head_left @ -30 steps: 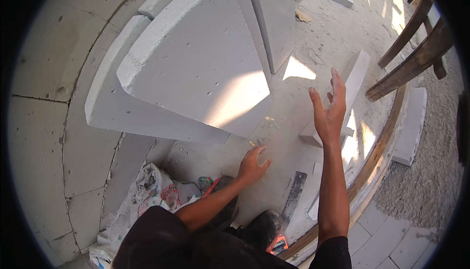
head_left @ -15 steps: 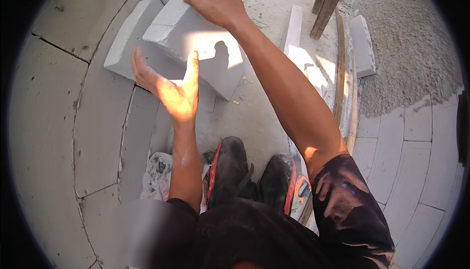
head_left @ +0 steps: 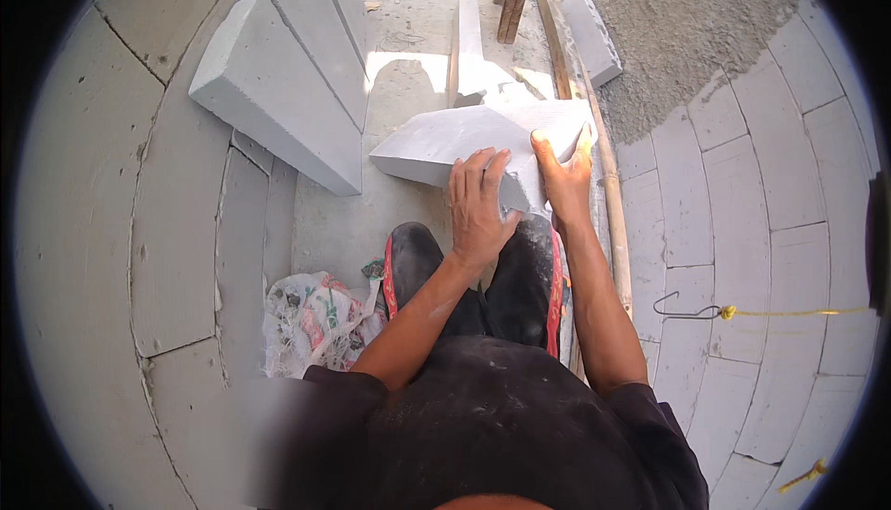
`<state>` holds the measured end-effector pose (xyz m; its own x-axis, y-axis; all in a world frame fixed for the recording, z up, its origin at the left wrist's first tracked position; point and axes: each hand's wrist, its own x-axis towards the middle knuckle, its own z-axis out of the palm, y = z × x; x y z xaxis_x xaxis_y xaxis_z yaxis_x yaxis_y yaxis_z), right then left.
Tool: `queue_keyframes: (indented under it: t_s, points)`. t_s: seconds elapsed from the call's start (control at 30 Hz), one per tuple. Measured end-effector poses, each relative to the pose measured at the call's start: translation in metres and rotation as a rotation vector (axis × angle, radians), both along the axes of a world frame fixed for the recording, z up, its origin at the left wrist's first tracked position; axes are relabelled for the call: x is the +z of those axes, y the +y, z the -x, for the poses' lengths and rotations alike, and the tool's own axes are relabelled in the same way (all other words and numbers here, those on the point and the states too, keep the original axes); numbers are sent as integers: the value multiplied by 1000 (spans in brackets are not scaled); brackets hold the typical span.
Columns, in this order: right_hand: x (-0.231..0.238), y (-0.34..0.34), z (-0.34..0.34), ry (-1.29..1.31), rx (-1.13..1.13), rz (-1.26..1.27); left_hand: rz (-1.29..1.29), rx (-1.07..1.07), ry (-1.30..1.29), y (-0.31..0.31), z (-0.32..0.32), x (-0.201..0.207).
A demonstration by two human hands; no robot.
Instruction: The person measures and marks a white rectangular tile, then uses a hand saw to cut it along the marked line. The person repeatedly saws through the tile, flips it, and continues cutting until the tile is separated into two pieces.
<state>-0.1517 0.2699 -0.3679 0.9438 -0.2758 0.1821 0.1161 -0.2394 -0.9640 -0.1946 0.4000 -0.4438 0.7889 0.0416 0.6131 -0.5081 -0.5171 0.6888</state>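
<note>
A white aerated concrete block [head_left: 455, 139] is in front of my knees, its near right corner rough and chipped. My left hand [head_left: 480, 208] presses on its near side, fingers bent over the edge and thumb low by the broken corner. At its right end my right hand [head_left: 568, 176] grips it, with the thumb on top and the fingers around the outer side. The underside of the block is hidden, so what bears it from below cannot be seen.
More white blocks [head_left: 278, 92] lean against the block wall [head_left: 176, 259] at left. A crumpled plastic sack [head_left: 311, 320] lies by my left leg. Wooden poles [head_left: 608, 204] run along the right, beside wet mortar [head_left: 687, 37] on a block wall. A wire hook [head_left: 691, 308] hangs on yellow string.
The block has come away from the leaning blocks at left to a place before my knees. Both hands have moved right and nearer, and my left hand, spread before, now touches the block.
</note>
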Motion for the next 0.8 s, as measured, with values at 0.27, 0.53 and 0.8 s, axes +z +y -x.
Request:
queue_keyframes:
  t_s: [0.27, 0.53, 0.8]
  points:
    - [-77, -158, 28, 291, -106, -194, 317, 58, 391, -55, 15, -105]
    - [-133, -229, 33, 387, -45, -202, 1673, 33, 1119, -49, -87, -232]
    - [-209, -341, 15, 503, -55, -381, 1800, 74, 1105, -130, -38, -280]
